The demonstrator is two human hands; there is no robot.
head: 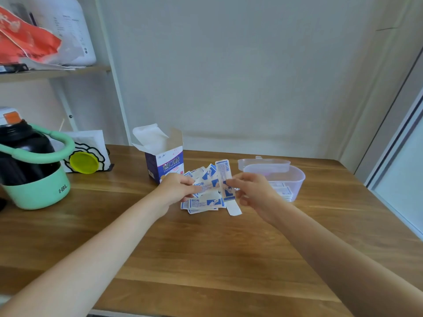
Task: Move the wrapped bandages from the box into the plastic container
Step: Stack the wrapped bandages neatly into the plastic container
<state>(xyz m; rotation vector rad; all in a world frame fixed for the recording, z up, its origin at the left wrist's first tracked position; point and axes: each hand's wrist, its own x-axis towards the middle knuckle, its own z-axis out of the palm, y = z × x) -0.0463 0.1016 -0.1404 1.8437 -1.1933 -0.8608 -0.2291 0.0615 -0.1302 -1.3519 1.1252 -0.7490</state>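
A: Where are the bandages [203, 203] sitting?
B: Most are lying loose in a pile on the desk [206, 259], just beneath and between the hands. The left hand [176, 191] is pinching one from the pile; the right hand [251, 191] is pinching an upright strip [225, 179] just above it.
A: So which step is this?
B: Sorting and gathering, I'd judge. A few bandages are already lying in the plastic container [283, 179], just beyond the right hand.
A: And next?
B: Probably carrying the pinched ones rightward and dropping them in.
A: Anything unclear?
B: The open box [164, 163], behind the left hand, is hiding its inside, so I cannot tell if any remain. The fingertips are partly covered by wrappers.
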